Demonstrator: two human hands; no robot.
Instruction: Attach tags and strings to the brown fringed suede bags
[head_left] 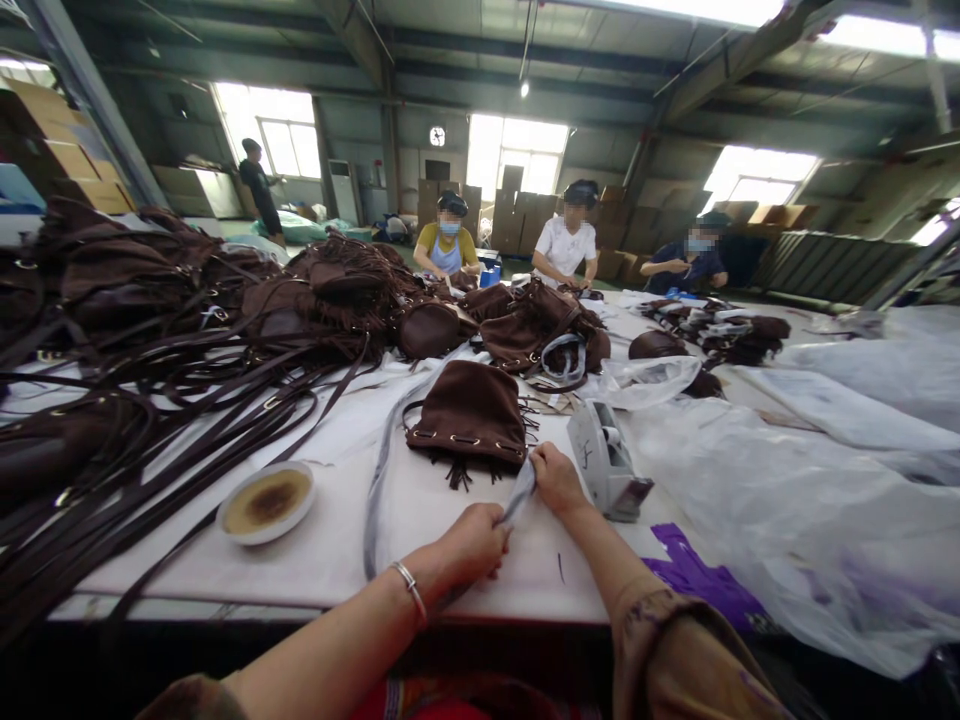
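A dark brown fringed handbag (471,408) lies on the white table in front of me, its eyelets and fringe toward me. Between my hands stretches a greyish, plastic-wrapped strap (519,492). My left hand (477,545) is closed round its nearer part, with a bangle on the wrist. Beside the bag's right corner, my right hand (556,480) grips the strap's farther part. Another length of the wrapped strap curves along the bag's left side down to the table edge. Just right of my right hand stands a tape dispenser (609,460).
Piles of brown bags (330,295) and long loose straps (225,440) cover the left. A white bowl (266,502) with yellowish contents sits near the front. Clear plastic sheets (750,500) and a purple bag (697,575) lie right. Several people work or stand beyond the table.
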